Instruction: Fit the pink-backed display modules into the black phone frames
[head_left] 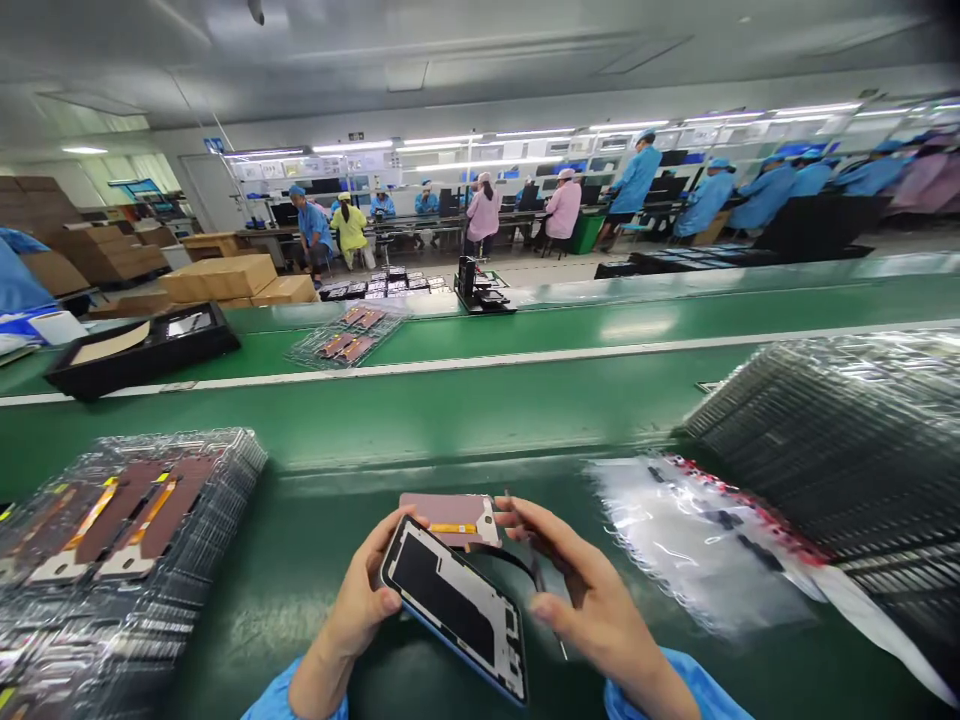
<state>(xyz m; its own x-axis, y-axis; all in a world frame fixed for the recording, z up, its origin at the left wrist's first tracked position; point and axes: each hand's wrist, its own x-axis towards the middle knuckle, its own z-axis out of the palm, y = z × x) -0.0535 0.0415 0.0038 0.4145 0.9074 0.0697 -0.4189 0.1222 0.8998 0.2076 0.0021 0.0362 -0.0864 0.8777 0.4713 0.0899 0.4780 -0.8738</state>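
Note:
My left hand (360, 590) grips a phone frame (457, 610) by its upper left edge. The frame is tilted, with a black panel and pale grey borders facing up and a blue side edge. In my right hand (592, 590) is a thin metal tool (534, 560), like tweezers, held between thumb and fingers; its exact kind is unclear. A black strip (506, 556) curves between the frame and the right fingers. Just behind the frame lies a brown display panel (427, 508) with an orange flex cable, partly hidden by the frame and left fingers.
Stacked clear trays with brown panels (150, 510) stand at left, and a tall tray stack (840, 440) at right. Clear plastic film bags (675, 530) lie beside it. Across the green bench are a black box (142, 345), a tray (349, 335) and a black fixture (480, 285).

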